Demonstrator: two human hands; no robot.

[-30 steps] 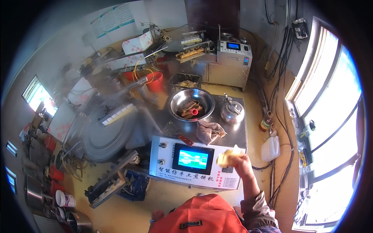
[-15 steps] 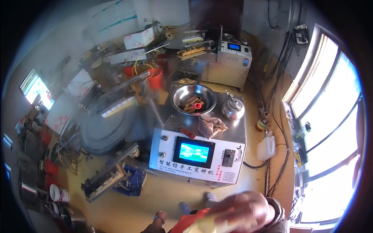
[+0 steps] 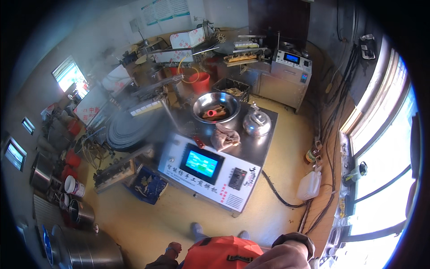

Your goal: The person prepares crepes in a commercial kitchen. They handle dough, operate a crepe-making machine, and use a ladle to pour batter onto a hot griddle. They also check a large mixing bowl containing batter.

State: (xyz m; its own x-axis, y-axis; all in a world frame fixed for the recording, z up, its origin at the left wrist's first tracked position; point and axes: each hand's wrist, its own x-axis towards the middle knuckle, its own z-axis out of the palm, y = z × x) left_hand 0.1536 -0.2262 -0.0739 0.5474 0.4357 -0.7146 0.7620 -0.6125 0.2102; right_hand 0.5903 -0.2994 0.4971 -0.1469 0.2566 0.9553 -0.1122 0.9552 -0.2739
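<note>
My left hand hangs low at the bottom of the view, its fingers curled, with a band at the wrist; nothing shows in it. At the lower edge is my right hand, bent inward from a dark cuff; its fingers are cut off. Between them lies the red-orange front of my apron. Ahead stands a steel-topped machine with a lit screen. On its top are a steel bowl of brown pieces with a red ring-shaped thing, a crumpled cloth, a red-handled tool and a metal kettle. Neither hand touches these.
A round griddle adjoins the machine on the left. A blue bin of scraps sits on the floor. Large steel drum stands lower left. Right of the machine are a white jug and a black cable. Another machine stands behind.
My view has turned and shifted. My right hand, blurred with something pale yellow before, has drawn down to the lower edge; the pale thing is out of sight. My left hand still hangs low.
</note>
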